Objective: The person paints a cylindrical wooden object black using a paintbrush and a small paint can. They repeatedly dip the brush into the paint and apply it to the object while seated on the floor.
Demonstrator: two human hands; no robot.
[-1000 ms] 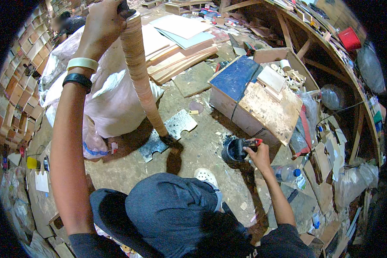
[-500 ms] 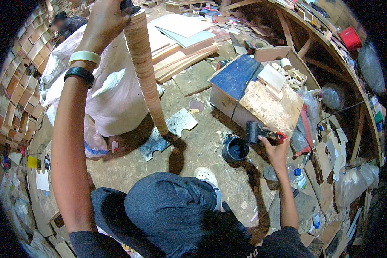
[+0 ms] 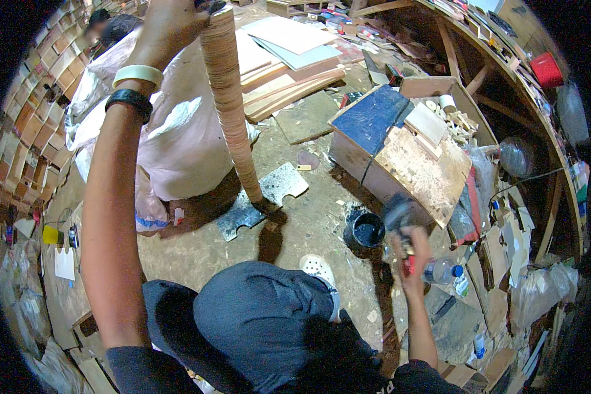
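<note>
My left hand (image 3: 177,27), with a pale band and a black band on the wrist, is closed at the top of a tall column of thin stacked wooden discs (image 3: 228,85); its fingertips are partly cut off by the upper edge. The column leans slightly, its foot on a black-stained board (image 3: 285,182) with curved cutouts. In my right hand (image 3: 414,253) is a paintbrush (image 3: 402,213) with a red and black handle, its dark bristle end blurred by motion. Just left of the brush stands a small black bucket (image 3: 365,230) of dark liquid, probably paint.
Behind the bucket is a wooden box (image 3: 374,157) with a blue panel and wood offcuts. A big white sack (image 3: 184,148) fills the left, near stacked boards (image 3: 295,92). A plastic bottle (image 3: 440,270) lies by my right forearm. Scraps litter the right side.
My right hand has come down and slightly left with the brush, turning it so the bristles point up and away near the bucket. My left hand still grips the column; the view has shifted slightly.
</note>
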